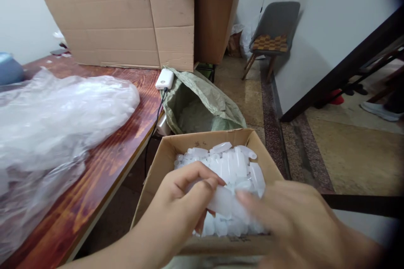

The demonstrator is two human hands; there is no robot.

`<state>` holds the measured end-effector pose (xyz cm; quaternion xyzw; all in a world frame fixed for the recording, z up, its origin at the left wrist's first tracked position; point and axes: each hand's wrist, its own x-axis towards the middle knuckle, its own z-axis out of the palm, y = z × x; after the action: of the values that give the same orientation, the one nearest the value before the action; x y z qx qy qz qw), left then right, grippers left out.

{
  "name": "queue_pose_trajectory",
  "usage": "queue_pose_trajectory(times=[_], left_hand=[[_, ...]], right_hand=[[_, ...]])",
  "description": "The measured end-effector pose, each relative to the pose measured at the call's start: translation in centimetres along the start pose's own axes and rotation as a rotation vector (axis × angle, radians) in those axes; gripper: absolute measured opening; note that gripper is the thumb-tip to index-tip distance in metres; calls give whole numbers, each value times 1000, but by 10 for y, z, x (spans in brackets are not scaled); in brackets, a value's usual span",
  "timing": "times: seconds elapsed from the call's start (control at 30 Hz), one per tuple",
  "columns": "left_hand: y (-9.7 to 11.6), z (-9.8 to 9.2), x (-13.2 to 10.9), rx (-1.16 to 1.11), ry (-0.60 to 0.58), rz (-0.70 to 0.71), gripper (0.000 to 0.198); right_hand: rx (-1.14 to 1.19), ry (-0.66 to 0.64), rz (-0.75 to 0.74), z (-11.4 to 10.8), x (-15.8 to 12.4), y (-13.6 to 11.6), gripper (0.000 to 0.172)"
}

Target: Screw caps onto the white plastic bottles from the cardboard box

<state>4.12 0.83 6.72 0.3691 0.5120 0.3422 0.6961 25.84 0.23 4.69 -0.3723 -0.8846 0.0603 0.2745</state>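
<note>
My left hand (186,201) is closed around a translucent white plastic tube (221,202), pinched between thumb and fingers above an open cardboard box (268,151). On the right, my right hand (296,222) is smeared by motion. Its fingertips lie at the right end of the held tube, and whether they grip it does not show. Many similar translucent plastic pieces (233,164) fill the box beneath both hands, lying in mixed directions. The hands hide part of the pile and the near side of the box.
Behind the box stands an open green woven sack (217,101). A wooden table (126,151) at the left bears a large clear plastic bag (72,105) and a white power bank (164,79) with a black cable. Beyond are a large cardboard sheet (116,17) and a grey chair (277,21).
</note>
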Motion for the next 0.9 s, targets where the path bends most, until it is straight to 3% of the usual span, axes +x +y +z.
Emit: queue_pose_trajectory(times=[0.1, 0.2, 0.27, 0.33, 0.4, 0.5, 0.57, 0.63, 0.67, 0.73, 0.8, 0.9], left_hand=[[-1, -3, 2, 26, -18, -2, 20], [-4, -1, -1, 8, -90, -12, 24], [-5, 2, -5, 62, -106, 81, 27], [-1, 4, -7, 185, -82, 253, 29], [8, 1, 3, 326, 20, 442, 26], [27, -14, 44, 526, 324, 640, 26], [35, -28, 80, 701, 448, 657, 40], [32, -39, 106, 928, 591, 727, 49], [26, -42, 113, 1090, 548, 743, 42], [8, -43, 115, 1429, 305, 701, 26], [-11, -41, 107, 1620, 85, 628, 14], [-33, -37, 97, 1693, 24, 558, 30]], right_hand=[[-2, 11, -87, 1, 2, 1, 58], [37, 30, -125, 3, 8, -7, 29], [200, -3, -11, 5, 15, -13, 12], [480, -96, 229, 7, 22, -16, 21], [828, -176, 527, 9, 29, -16, 28], [1275, -145, 909, 13, 34, -10, 29], [1406, -102, 1007, 14, 33, -5, 20], [1447, -111, 999, 14, 28, 0, 16], [1446, -136, 985, 14, 24, 3, 16], [1377, -164, 944, 14, 18, 8, 20], [1202, -134, 907, 14, 14, 12, 25], [1021, -74, 855, 15, 12, 16, 30]])
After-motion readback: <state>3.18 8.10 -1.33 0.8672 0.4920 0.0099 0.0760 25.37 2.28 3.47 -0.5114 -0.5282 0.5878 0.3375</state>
